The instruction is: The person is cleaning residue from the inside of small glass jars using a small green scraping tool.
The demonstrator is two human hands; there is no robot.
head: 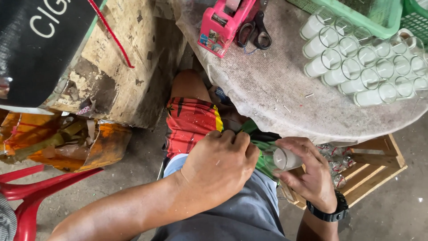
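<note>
Nearest the camera, the left hand (218, 163) lies knuckles-up over the lap, fingers curled down against green cloth; whether its grip encloses anything cannot be told. Just beside it, the right hand (310, 172), with a black wristwatch (332, 212), has its grip closed around a small clear glass cup filled with white wax (283, 159), held on its side below the edge of the desk. Behind that hand sits a slatted wooden crate (374, 167) on the floor, with more small glasses showing between its slats. Farther off, the round desk covered in worn grey cloth (267, 85) carries a tight cluster of clear glass cups (365, 58) lying on their sides, most part-filled with white wax. Beyond them stand a pale green plastic basket (356, 13), a pink tape dispenser (225, 22) and black-handled scissors (254, 31).
</note>
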